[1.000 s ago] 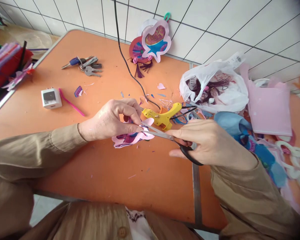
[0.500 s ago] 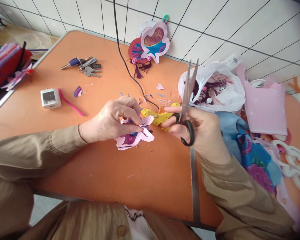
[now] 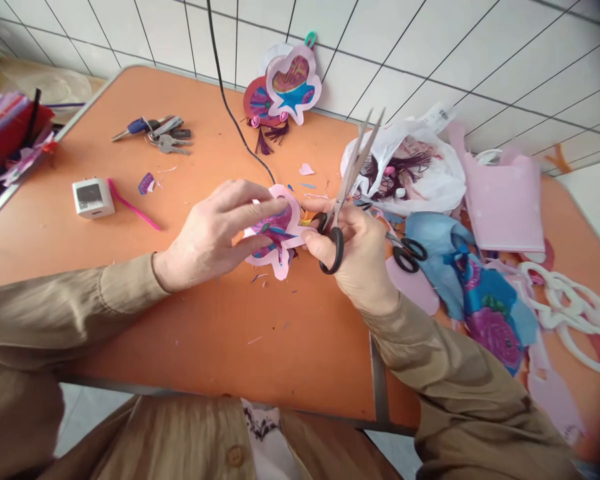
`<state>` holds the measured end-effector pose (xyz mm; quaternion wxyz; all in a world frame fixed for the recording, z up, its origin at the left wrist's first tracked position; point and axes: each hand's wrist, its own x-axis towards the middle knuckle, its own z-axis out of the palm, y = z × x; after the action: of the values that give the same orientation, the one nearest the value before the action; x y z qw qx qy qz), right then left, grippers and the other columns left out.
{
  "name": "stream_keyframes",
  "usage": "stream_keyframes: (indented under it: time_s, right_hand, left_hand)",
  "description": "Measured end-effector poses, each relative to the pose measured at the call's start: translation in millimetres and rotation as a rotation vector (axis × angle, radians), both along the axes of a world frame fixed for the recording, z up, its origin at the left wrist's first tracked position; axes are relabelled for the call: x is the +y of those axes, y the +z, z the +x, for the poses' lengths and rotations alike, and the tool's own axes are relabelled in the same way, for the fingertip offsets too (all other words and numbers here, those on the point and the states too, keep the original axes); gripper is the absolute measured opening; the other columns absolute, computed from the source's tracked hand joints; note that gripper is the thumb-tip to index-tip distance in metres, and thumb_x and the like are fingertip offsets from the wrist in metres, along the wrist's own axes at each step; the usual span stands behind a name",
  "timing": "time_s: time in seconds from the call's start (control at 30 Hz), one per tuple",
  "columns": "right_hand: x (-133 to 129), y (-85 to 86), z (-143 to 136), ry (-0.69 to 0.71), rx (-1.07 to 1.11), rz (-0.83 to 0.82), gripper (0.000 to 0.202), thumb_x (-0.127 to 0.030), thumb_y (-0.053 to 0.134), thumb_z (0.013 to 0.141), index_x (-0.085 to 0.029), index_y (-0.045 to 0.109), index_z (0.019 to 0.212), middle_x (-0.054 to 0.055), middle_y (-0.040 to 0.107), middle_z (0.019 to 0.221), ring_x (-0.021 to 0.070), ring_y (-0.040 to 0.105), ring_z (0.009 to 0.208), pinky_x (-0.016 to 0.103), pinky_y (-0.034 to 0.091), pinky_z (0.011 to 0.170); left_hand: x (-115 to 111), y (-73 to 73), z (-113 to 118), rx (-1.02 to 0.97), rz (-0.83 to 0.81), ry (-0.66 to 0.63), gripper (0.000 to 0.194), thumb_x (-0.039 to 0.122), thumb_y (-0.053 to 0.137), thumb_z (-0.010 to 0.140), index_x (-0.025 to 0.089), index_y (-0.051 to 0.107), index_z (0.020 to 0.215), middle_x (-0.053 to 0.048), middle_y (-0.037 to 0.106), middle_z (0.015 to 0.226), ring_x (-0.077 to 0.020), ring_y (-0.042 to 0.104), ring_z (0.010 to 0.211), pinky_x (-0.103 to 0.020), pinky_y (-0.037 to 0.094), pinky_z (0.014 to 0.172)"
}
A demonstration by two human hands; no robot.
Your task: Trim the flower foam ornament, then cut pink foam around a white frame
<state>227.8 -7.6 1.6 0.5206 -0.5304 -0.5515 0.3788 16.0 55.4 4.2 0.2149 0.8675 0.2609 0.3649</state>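
My left hand [image 3: 220, 233] has its fingers and thumb on a flower-patterned cutout [image 3: 291, 212] with a wavy pale pink border, seen flat from above. A pair of black-handled scissors [image 3: 351, 170] hangs on the fingers of my right hand [image 3: 363, 257], blades pointing up and slightly parted. The thumb of that hand meets the cutout's right edge. Behind the cutout, a yellow tool [image 3: 307, 219] is mostly hidden. A second pair of black-handled scissors [image 3: 405, 260] lies right of my right hand.
Keys [image 3: 166, 137], a white charger [image 3: 93, 198] and a pink strip [image 3: 133, 205] lie left. Finished-looking cutouts with tassels [image 3: 294, 83] lean against the tiles. A white plastic bag [image 3: 445, 180], pink sheet [image 3: 505, 207] and blue floral fabric [image 3: 495, 313] fill the right. A black cord [image 3: 220, 87] crosses the back.
The cutout has turned from tilted and folded to face up. My right hand has come left to its edge, scissors still in it. The second scissors and more of the yellow tool's surroundings have become visible.
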Motion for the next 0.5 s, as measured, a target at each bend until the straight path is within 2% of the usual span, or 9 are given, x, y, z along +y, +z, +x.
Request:
stream_keyframes:
  time_s: [0.1,0.17,0.2,0.23,0.3,0.33,0.4,0.5]
  right_hand:
    - [1,-10.6,2,-0.088,0.066,0.139,0.033,-0.036,0.079,0.078,-0.023,0.069,0.106,-0.003,0.066,0.075,0.0141,0.063,0.062,0.031,0.058,0.059]
    - [1,-16.5,1,-0.137,0.118,0.183,0.035,-0.038,0.081,0.078,-0.024,0.070,0.108,-0.001,0.067,0.079,0.0152,0.064,0.065,0.033,0.059,0.061]
    - [0,-18.6,0,-0.159,0.139,0.203,0.035,-0.039,0.081,0.078,-0.025,0.070,0.108,-0.001,0.068,0.081,0.0156,0.065,0.067,0.033,0.059,0.064]
    - [0,-20.4,-1,-0.179,0.151,0.222,0.036,-0.039,0.081,0.077,-0.025,0.070,0.108,-0.001,0.068,0.081,0.0156,0.065,0.069,0.033,0.060,0.066]
    - [-1,-22.8,-4,-0.207,0.152,0.252,0.034,-0.039,0.081,0.078,-0.024,0.069,0.106,-0.002,0.066,0.080,0.0143,0.064,0.069,0.031,0.059,0.066]
    - [-1,-23.6,-6,-0.213,0.145,0.258,0.033,-0.038,0.080,0.078,-0.024,0.069,0.105,-0.002,0.066,0.079,0.0137,0.064,0.068,0.030,0.058,0.065]
    - [-2,-24.5,-8,-0.221,0.129,0.251,0.030,-0.037,0.078,0.078,-0.024,0.069,0.104,-0.002,0.066,0.080,0.0134,0.063,0.069,0.030,0.058,0.065]
    - [-2,-24.0,-7,-0.210,0.114,0.207,0.033,-0.037,0.080,0.075,-0.024,0.069,0.104,-0.001,0.066,0.083,0.0138,0.063,0.069,0.030,0.058,0.065]
  left_hand:
    - [0,-3.4,-2,-0.168,-0.325,0.175,0.060,0.046,0.075,0.083,0.019,0.064,0.136,-0.015,0.066,0.127,-0.0258,0.066,0.105,-0.040,0.058,0.085]
    - [-2,-7.3,-1,-0.310,-0.657,0.192,0.076,0.052,0.080,0.077,0.018,0.059,0.141,-0.015,0.066,0.128,-0.0267,0.067,0.105,-0.042,0.058,0.087]
    - [-4,-9.3,1,-0.375,-0.840,0.171,0.072,0.054,0.080,0.077,0.018,0.061,0.137,-0.015,0.068,0.125,-0.0269,0.068,0.103,-0.042,0.058,0.088]
    - [-6,-11.3,4,-0.425,-1.029,0.094,0.064,0.056,0.078,0.079,0.018,0.066,0.130,-0.015,0.070,0.122,-0.0278,0.070,0.103,-0.043,0.057,0.090]
    - [-13,-14.3,9,-0.526,-1.323,-0.124,0.054,0.058,0.077,0.080,0.013,0.075,0.108,-0.016,0.075,0.109,-0.0290,0.071,0.101,-0.041,0.058,0.090]
    - [-17,-15.2,11,-0.573,-1.416,-0.169,0.047,0.054,0.079,0.080,0.013,0.076,0.103,-0.014,0.076,0.105,-0.0279,0.072,0.100,-0.038,0.059,0.089]
    - [-24,-15.9,15,-0.691,-1.480,-0.165,0.028,0.036,0.083,0.079,0.013,0.076,0.095,-0.010,0.077,0.099,-0.0224,0.073,0.094,-0.032,0.059,0.085]
    - [-31,-13.8,15,-0.773,-1.428,-0.055,0.020,0.018,0.086,0.073,0.012,0.074,0.087,-0.005,0.076,0.086,-0.0162,0.072,0.077,-0.026,0.060,0.073]
